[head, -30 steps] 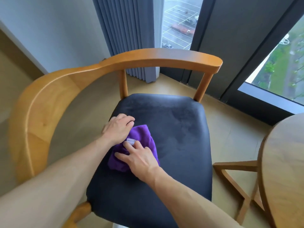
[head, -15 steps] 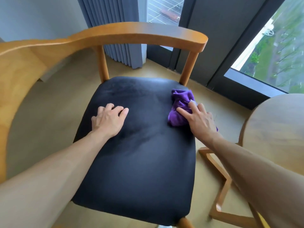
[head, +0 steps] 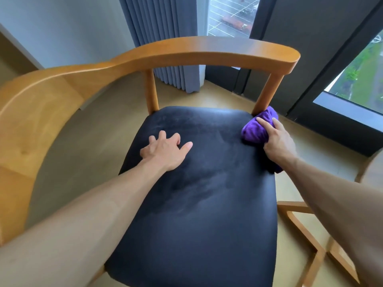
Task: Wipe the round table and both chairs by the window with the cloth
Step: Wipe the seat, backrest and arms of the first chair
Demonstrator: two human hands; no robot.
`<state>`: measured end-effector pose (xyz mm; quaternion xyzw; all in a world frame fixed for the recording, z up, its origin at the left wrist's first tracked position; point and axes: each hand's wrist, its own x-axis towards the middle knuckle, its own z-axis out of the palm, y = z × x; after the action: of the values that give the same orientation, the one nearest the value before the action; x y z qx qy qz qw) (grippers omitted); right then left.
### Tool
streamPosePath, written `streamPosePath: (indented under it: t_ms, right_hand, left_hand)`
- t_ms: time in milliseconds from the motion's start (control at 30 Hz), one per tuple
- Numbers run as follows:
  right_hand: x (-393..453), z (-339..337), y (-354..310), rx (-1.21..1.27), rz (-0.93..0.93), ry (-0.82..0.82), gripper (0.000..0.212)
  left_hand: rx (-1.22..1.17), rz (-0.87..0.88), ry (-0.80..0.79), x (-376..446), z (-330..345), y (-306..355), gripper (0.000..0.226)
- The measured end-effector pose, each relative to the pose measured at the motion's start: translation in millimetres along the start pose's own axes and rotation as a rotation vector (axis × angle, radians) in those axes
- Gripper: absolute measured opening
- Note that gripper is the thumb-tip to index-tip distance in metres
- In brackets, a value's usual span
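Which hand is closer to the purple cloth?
The right hand: it grips the purple cloth at the seat's far right corner. The left hand rests apart on the black seat cushion.

The cloth (head: 258,131) lies on the chair seat (head: 203,204)'s far right corner, against the armrest post (head: 267,92).

We see a chair (head: 186,52) frame of smooth, lightly glossy honey-toned wood at top and left of frame. Its seat (head: 203,204) is dark, matt, velvety fabric with brushed nap streaks. The cloth (head: 256,131), upper right of the seat, is purple fuzzy microfibre. Curtain (head: 165,38), top centre, is matt pleated grey-blue fabric. Floor (head: 83,146) looks smooth, matt beige.
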<state>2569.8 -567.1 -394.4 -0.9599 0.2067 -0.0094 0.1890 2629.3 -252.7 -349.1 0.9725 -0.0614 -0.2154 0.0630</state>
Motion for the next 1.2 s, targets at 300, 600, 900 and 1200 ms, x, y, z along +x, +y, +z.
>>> streamPosePath:
  t_ms: [300, 600, 900, 1200]
  right_hand:
    - [-52, 4, -10, 0.004, -0.104, 0.021, 0.069]
    - [-189, 5, -38, -0.14, -0.112, -0.072, 0.072]
    - [-221, 43, -193, -0.179, -0.76, -0.371, 0.052]
    - [-198, 42, -170, -0.412, -1.113, -0.298, 0.044]
  left_hand:
    - [0.117, -0.013, -0.02, -1, 10, 21, 0.063]
    - [0.116, 0.002, -0.107, -22, 13, 20, 0.063]
    - [-0.132, 0.007, -0.22, -21, -23, -1, 0.07]
    - [0.023, 0.098, -0.188, -27, -15, -4, 0.06]
